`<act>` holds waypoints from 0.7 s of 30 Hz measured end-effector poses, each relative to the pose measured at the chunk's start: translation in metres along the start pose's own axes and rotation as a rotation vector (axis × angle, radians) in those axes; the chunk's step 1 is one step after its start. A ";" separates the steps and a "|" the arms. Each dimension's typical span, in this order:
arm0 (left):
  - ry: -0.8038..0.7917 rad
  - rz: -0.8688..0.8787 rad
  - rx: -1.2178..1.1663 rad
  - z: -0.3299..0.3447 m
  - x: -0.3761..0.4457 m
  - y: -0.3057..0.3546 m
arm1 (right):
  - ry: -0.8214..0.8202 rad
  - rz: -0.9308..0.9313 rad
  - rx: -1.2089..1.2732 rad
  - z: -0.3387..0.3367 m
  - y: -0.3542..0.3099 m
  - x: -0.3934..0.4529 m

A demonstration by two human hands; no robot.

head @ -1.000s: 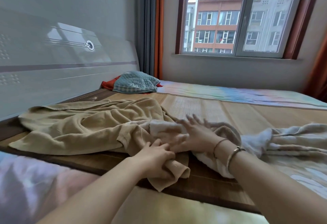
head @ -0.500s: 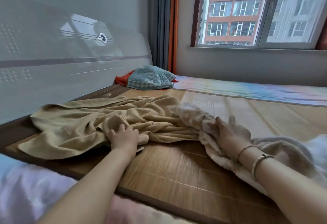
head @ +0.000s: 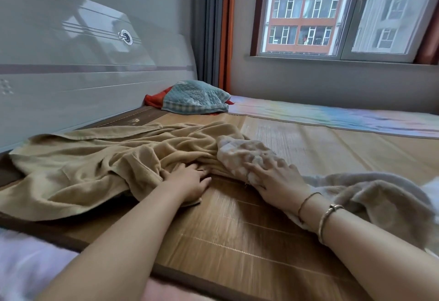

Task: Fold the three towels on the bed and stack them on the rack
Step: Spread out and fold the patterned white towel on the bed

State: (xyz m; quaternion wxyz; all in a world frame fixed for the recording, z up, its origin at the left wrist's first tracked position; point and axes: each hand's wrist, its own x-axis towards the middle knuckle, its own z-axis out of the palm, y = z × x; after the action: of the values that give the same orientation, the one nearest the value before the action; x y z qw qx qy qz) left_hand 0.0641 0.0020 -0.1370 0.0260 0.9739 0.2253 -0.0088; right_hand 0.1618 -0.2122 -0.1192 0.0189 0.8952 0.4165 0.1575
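A large tan towel lies crumpled on the bamboo mat near the headboard. My left hand rests on its near edge with the fingers stretched out flat. A fluffy cream towel overlaps the tan one, and its grey-beige part trails off to the right under my forearm. My right hand lies on the cream towel, fingers bent into its pile. A bit of white cloth shows at the right edge. No rack is in view.
A glossy white headboard runs along the left. A teal quilted pillow on red cloth sits at the far corner, next to a pastel sheet. The window is behind the bed. A pink-white blanket lies at the near left.
My left hand let go of the bunched tan towel corner and now lies flat on its edge. My right hand dragged the cream towel left and toward me. The view shifted closer.
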 end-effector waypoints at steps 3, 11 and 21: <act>0.002 -0.092 -0.008 0.000 0.006 -0.012 | 0.017 -0.048 -0.007 0.001 -0.018 0.006; -0.020 -0.644 -0.026 -0.006 -0.013 -0.088 | 0.153 -0.044 0.020 -0.001 -0.031 -0.006; 0.281 0.255 -0.351 -0.023 -0.084 0.078 | -0.114 -0.097 0.243 -0.057 0.030 -0.075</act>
State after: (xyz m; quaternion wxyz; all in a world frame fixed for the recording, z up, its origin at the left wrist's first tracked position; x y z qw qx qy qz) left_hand 0.0236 -0.1036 -0.1082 0.1641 0.9666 0.1001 0.1693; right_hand 0.1222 -0.2934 -0.0800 -0.0584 0.8772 0.4735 0.0538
